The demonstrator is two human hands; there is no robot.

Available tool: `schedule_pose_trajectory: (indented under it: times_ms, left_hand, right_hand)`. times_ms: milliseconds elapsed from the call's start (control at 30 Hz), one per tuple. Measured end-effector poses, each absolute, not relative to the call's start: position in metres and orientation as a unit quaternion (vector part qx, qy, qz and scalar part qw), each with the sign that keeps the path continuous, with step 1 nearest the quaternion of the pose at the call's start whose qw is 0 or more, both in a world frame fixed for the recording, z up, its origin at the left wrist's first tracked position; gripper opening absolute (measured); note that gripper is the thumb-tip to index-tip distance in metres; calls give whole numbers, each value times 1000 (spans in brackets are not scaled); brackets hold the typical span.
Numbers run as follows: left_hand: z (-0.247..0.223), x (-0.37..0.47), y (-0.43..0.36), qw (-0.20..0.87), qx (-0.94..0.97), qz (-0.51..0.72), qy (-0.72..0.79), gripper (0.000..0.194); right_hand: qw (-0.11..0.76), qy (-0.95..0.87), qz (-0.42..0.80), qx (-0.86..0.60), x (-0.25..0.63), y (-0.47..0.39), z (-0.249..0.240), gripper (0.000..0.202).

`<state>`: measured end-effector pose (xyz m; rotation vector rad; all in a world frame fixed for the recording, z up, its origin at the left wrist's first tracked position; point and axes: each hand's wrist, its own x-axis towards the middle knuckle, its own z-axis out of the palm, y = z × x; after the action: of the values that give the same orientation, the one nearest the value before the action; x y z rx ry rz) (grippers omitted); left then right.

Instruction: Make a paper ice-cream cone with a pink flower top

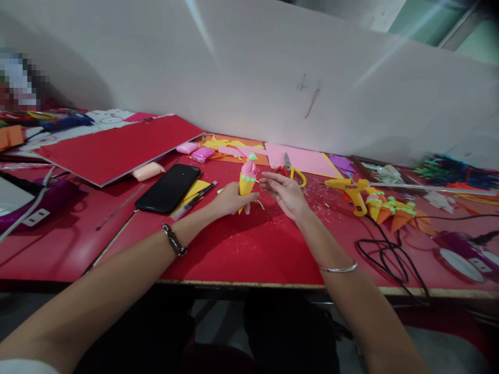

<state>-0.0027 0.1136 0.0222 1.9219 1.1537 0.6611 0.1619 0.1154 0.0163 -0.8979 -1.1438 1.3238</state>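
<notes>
Left hand is gripping yellow cone upright, fingers wrapped round it, above red surface. Right hand is hovering just beside it, fingers partly spread; can't tell if the fingertips are pinching anything. Cone is carrying pink swirl, green beads. Glue gun is lying right, scissors behind right hand. Any markings on glue gun: too small to read.

There are one hand-held cone, one black phone, one pen, one pair of scissors, one yellow glue gun, one large red board, two bracelets, two pink packets and two purple socket units.
</notes>
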Motion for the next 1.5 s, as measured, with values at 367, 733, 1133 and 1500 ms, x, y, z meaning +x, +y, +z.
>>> schedule_pose_trajectory:
  times_ms: [367, 733, 1133, 1500]
  left_hand:
    - [18, 0, 113, 480, 740, 287, 373, 7]
    - [13, 1, 117, 500, 746, 278, 340, 18]
    - [16, 2, 114, 496, 753, 260, 344, 23]
    - [17, 2, 113, 504, 749, 257, 344, 21]
  right_hand:
    - [562, -492, 503, -435, 161, 116, 16, 15]
    - [574, -508, 478, -429, 161, 115, 15, 15]
    - [577, -494, 499, -419, 159, 114, 17, 16]
    - [578, -512, 492, -402, 159, 114, 18, 14]
